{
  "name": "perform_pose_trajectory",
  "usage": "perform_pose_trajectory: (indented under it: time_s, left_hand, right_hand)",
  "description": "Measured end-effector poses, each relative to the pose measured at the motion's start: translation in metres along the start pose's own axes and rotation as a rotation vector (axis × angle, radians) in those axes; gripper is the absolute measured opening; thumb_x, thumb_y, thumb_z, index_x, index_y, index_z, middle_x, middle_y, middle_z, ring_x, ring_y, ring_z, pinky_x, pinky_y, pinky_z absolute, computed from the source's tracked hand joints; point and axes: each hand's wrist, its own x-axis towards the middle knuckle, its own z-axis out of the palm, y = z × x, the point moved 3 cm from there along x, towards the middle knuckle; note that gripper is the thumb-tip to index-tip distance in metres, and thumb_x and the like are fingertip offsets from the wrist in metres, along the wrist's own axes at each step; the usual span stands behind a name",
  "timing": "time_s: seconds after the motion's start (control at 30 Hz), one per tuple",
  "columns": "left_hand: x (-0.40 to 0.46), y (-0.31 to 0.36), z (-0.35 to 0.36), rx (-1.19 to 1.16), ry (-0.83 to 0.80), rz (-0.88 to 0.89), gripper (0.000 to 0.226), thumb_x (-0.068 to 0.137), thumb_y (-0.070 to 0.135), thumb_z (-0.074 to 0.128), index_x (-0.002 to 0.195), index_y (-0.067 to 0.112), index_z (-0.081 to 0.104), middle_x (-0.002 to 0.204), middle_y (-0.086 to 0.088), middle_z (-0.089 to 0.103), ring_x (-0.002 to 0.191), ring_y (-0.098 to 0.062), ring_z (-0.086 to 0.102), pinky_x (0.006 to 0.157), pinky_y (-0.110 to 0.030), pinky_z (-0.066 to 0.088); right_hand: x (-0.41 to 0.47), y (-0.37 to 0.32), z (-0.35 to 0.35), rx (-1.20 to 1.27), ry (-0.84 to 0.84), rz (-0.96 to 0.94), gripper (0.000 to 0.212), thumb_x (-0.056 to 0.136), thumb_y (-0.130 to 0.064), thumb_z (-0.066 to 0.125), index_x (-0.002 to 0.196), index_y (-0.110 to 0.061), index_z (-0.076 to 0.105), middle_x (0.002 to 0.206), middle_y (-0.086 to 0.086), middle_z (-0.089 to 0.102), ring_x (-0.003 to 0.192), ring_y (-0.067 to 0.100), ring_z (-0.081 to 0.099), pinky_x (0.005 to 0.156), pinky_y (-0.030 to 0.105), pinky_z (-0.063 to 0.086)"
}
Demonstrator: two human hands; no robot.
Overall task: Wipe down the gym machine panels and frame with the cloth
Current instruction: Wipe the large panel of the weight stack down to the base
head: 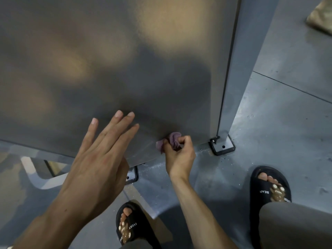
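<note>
A large grey metal panel of the gym machine fills the upper part of the head view. A grey upright frame post runs down its right edge to a bolted black foot plate. My left hand lies flat, fingers spread, against the panel's lower part. My right hand is shut on a small bunched purple cloth, pressed to the panel's bottom edge just left of the post.
Grey floor tiles lie to the right. My feet in black slides stand close to the machine's base. A second black foot plate sits under the panel. A tan object lies at top right.
</note>
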Motion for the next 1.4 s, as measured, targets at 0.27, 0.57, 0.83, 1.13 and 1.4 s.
perform_pose_trajectory:
  time_s: [0.27, 0.57, 0.83, 1.13, 1.4]
  left_hand:
    - [0.001, 0.0, 0.0, 0.003, 0.005, -0.004, 0.075, 0.079, 0.004, 0.051, 0.154, 0.008, 0.043, 0.169, -0.002, 0.028, 0.159, -0.018, 0.012, 0.128, -0.054, 0.008]
    - [0.0, 0.001, 0.001, 0.001, -0.001, 0.001, 0.074, 0.08, 0.004, 0.05, 0.153, 0.007, 0.044, 0.169, -0.003, 0.028, 0.159, -0.019, 0.012, 0.129, -0.052, 0.004]
    - [0.002, 0.0, 0.002, 0.0, 0.004, -0.001, 0.075, 0.079, 0.003, 0.051, 0.154, 0.008, 0.044, 0.169, -0.003, 0.027, 0.159, -0.019, 0.012, 0.128, -0.054, 0.007]
    - [0.001, 0.001, 0.002, 0.009, 0.003, 0.006, 0.073, 0.08, 0.005, 0.05, 0.153, 0.007, 0.045, 0.169, -0.003, 0.027, 0.16, -0.019, 0.011, 0.129, -0.051, 0.003]
    - [0.002, 0.002, 0.004, 0.008, 0.005, 0.005, 0.072, 0.081, 0.005, 0.051, 0.153, 0.007, 0.044, 0.169, -0.004, 0.026, 0.16, -0.021, 0.011, 0.128, -0.053, 0.006]
  right_hand:
    - [-0.009, -0.016, 0.004, 0.069, -0.024, -0.09, 0.029, 0.078, -0.002, 0.084, 0.083, -0.008, 0.056, 0.069, -0.002, 0.062, 0.065, 0.01, 0.056, 0.058, 0.02, 0.047]
    - [-0.014, -0.027, 0.008, 0.137, -0.042, -0.054, 0.022, 0.083, -0.011, 0.081, 0.086, -0.017, 0.061, 0.076, 0.001, 0.069, 0.075, 0.027, 0.069, 0.07, 0.041, 0.059]
    - [-0.003, 0.004, 0.007, 0.093, -0.029, 0.028, 0.019, 0.083, -0.006, 0.081, 0.087, -0.011, 0.063, 0.074, -0.004, 0.067, 0.07, 0.008, 0.061, 0.067, 0.024, 0.052]
    - [-0.012, -0.015, 0.015, 0.259, -0.005, 0.067, 0.014, 0.085, -0.012, 0.078, 0.092, -0.011, 0.066, 0.081, 0.003, 0.071, 0.075, 0.014, 0.065, 0.075, 0.036, 0.057]
    - [-0.006, 0.004, 0.015, 0.114, -0.105, -0.025, 0.019, 0.092, -0.026, 0.076, 0.083, -0.013, 0.065, 0.068, -0.002, 0.063, 0.066, 0.007, 0.057, 0.066, 0.038, 0.053]
